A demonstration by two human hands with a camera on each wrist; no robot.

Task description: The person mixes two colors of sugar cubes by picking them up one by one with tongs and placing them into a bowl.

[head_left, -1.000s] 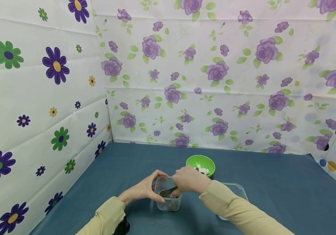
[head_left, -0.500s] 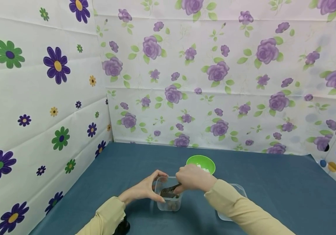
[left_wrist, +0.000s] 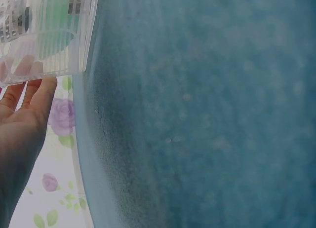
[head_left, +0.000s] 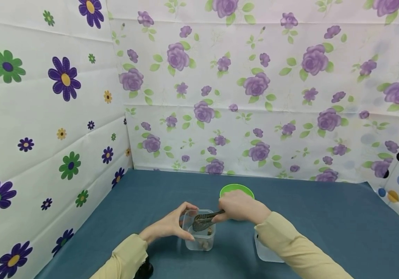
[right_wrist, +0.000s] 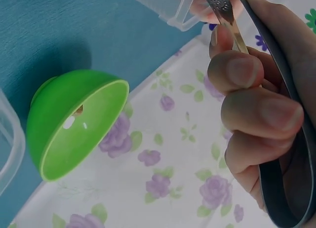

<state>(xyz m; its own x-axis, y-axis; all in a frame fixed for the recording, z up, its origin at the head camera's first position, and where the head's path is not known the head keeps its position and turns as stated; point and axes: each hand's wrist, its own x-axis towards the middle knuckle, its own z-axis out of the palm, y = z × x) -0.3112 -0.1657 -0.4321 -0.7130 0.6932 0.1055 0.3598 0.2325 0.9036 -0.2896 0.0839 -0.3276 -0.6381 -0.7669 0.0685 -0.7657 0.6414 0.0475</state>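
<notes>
My left hand grips a small clear plastic container from its left side; several brownish bits lie at its bottom. My right hand holds metal tongs whose perforated tips hang at the container's rim. Whether the tips carry anything I cannot tell. In the left wrist view my left hand's fingers touch the container. In the right wrist view, curled fingers squeeze the tongs beside the green bowl.
A green bowl stands just behind my right hand. A second clear container lies under my right forearm. A blue cloth covers the table, with flowered walls on the left, back and right.
My right hand has lifted the tongs up out of the container and drawn them a little to the right. My left hand keeps its hold on the container.
</notes>
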